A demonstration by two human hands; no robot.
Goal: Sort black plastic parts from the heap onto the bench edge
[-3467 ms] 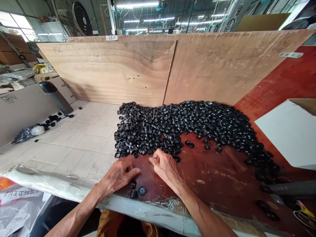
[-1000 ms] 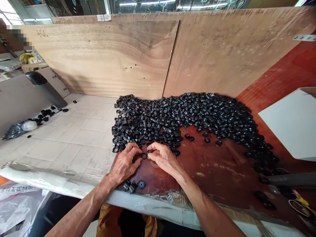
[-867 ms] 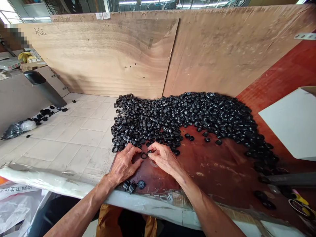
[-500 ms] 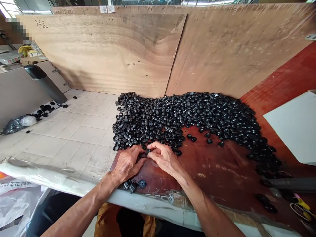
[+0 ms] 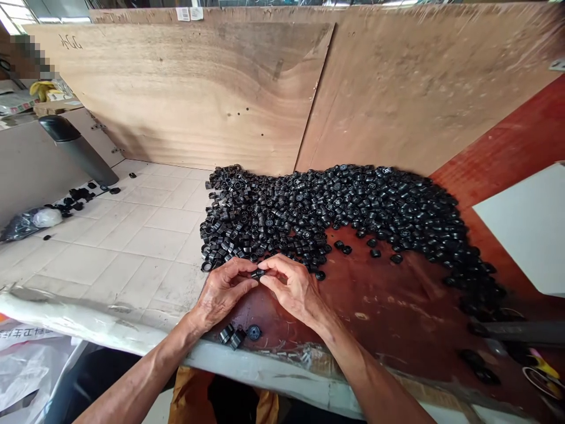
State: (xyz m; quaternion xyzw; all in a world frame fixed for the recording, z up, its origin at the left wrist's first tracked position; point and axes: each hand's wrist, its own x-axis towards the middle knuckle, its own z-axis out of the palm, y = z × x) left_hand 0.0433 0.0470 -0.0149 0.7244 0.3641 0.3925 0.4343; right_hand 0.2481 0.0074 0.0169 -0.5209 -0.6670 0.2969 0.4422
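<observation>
Between my fingertips is a small black plastic cap (image 5: 258, 273), partly covered by the fingers. My left hand (image 5: 226, 287) pinches it from the left, and my right hand (image 5: 289, 284) pinches it from the right. Whether it is one piece or two pressed together, I cannot tell. Just beyond the hands spreads a large heap of black plastic caps (image 5: 282, 212). Nearer to me, beside my left wrist, lie a few loose black pieces (image 5: 232, 335) and a round black cap (image 5: 254, 333) with its spoked face up.
Plywood boards (image 5: 198, 94) stand behind the heap. A dark grey bottle (image 5: 83, 153) leans at the left above scattered black bits (image 5: 77, 200) and a plastic bag (image 5: 26, 224). At right are a white box (image 5: 525, 229) and a dark bar (image 5: 516, 331). The reddish-brown board (image 5: 353, 306) has a wrapped front edge.
My hands have come together on the small black cap. My left fingertips, which were at the heap's near edge, now meet the right ones on it.
</observation>
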